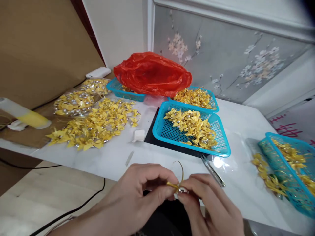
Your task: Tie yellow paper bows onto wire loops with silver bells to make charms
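Observation:
Near the table's front edge, my left hand (145,193) pinches one side of a small yellow ribbon flower (173,185) between thumb and fingers. My right hand (211,203) is closed on its other side, fingertips at a shiny silver bead (182,190). A thin curled strip (182,170) rises from between the two hands. Fingers hide most of the flower. Just beyond the hands, metal tweezers (213,170) lie on the table, beside a blue basket (157,126) of yellow flowers with silver beads.
A heap of yellow beaded flowers (98,123) lies left, with filled clear bags (73,103) behind. A red plastic bag (152,73) sits at the back over another blue basket (128,95). More flowers fill a basket (275,154) at right. A small white block (139,135) stands centrally.

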The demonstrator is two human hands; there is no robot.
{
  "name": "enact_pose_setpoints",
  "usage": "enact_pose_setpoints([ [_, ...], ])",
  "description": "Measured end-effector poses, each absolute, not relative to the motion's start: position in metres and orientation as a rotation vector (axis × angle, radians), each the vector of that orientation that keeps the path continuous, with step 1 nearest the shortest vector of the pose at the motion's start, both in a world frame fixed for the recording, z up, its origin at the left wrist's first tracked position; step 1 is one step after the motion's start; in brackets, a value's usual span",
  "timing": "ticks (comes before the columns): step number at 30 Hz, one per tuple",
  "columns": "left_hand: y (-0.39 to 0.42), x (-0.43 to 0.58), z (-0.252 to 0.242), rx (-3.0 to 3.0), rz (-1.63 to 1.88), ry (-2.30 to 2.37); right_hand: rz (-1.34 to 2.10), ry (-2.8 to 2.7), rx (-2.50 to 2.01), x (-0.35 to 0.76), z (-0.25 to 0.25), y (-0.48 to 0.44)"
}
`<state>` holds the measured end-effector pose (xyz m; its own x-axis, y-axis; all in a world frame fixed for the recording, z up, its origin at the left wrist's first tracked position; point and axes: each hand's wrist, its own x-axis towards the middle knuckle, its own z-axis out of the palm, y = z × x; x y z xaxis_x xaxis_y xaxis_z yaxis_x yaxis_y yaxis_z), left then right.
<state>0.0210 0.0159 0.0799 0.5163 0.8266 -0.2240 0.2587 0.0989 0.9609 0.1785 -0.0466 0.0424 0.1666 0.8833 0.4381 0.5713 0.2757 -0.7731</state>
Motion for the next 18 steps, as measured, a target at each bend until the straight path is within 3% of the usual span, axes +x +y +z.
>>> enact_pose_setpoints([
  [5, 0.022, 0.021, 0.085, 1.082, 0.483, 0.879, 1.294, -1.046, -1.240, 0.187, 0.052, -0.037],
  [8, 0.024, 0.021, 0.083, 1.046, 0.466, 0.861, 1.548, -0.826, -1.242, 0.188, 0.056, -0.036],
  [15, 0.028, 0.019, 0.075, 0.980, 0.496, 0.806, 1.648, -0.724, -1.165, 0.190, 0.055, -0.032],
  [18, 0.029, 0.019, 0.074, 0.997, 0.515, 0.806, 1.314, -0.941, -1.246, 0.185, 0.054, -0.033],
])
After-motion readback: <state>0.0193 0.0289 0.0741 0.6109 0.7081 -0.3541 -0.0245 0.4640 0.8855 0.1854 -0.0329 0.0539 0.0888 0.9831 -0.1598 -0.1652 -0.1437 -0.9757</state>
